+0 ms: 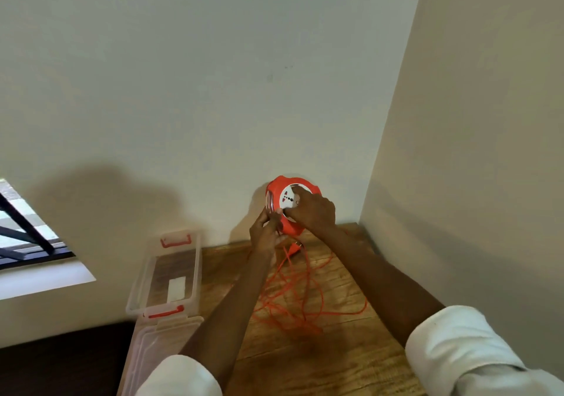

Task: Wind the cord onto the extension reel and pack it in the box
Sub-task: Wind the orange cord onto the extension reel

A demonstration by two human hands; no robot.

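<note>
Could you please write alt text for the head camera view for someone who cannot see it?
Two hands hold an orange reel up above a wooden table, where its loose cord lies tangled. An open clear box stands to the left, its lid beside it.

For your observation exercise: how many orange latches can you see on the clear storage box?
2: one latch on the box's far end, one latch on its near end beside the lid. None seem hidden.

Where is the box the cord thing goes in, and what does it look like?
Find the wooden table in the corner. At its left edge sits the box, see-through plastic with red handles and no lid on. Unlike the orange reel and tangled cord, it is clear.
</note>
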